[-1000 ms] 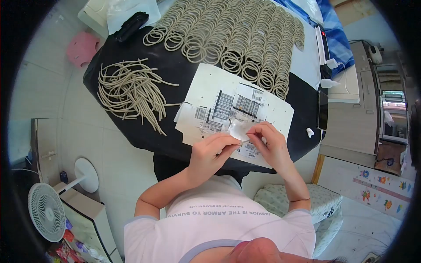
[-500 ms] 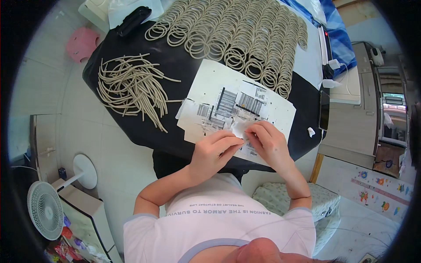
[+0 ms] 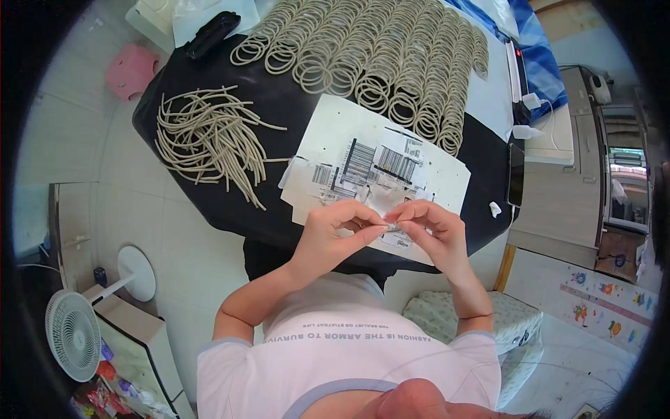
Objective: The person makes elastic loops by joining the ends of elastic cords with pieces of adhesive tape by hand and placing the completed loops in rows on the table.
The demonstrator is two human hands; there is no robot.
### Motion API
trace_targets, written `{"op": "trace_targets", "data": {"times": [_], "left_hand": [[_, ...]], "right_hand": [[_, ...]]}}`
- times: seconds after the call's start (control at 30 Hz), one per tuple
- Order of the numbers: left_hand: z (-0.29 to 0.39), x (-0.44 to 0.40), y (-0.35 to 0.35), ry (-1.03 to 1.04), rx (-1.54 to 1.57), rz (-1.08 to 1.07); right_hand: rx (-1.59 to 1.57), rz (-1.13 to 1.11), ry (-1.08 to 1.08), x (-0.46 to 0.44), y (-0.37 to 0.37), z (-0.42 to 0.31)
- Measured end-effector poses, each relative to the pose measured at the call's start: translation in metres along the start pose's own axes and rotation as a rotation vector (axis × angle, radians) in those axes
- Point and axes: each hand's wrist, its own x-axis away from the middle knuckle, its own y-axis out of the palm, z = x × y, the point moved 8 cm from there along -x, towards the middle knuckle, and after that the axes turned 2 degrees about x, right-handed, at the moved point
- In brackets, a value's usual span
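Note:
My left hand point(image 3: 333, 234) is closed in a pinch, thumb and forefinger meeting over the lower part of a white card sheet point(image 3: 317, 140) with barcode labels. Facing it, my right hand point(image 3: 436, 234) pinches too, its fingertips almost touching those of the left. Something small and pale shows between the fingertips, too small to name. Just beyond them a crumpled white tissue point(image 3: 380, 199) lies on the labels. To the left is a loose heap of beige cords point(image 3: 209, 136). Rows of beige rings point(image 3: 380, 49) cover the far part of the table.
The table has a black cover point(image 3: 202, 202). A dark case point(image 3: 213, 33) lies at its far left corner. On the right edge are a phone point(image 3: 515, 174) and a white scrap point(image 3: 495, 209). A fan point(image 3: 73, 335) stands at lower left, a pink stool point(image 3: 132, 71) at upper left.
The right hand has turned and lowered slightly, bringing its fingertips to the left hand's. The left fingers have bent more. Cords and rings stay where they were.

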Motion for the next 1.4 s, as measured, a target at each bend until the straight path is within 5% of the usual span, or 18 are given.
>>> {"op": "trace_targets", "data": {"times": [0.27, 1.4], "left_hand": [[-0.001, 0.000, 0.001, -0.097, 0.034, -0.046], [-0.005, -0.001, 0.000, -0.135, 0.032, -0.028]], "right_hand": [[-0.209, -0.054, 0.131, 0.006, 0.008, 0.004], [-0.175, -0.018, 0.112, 0.011, 0.014, 0.006]]}}
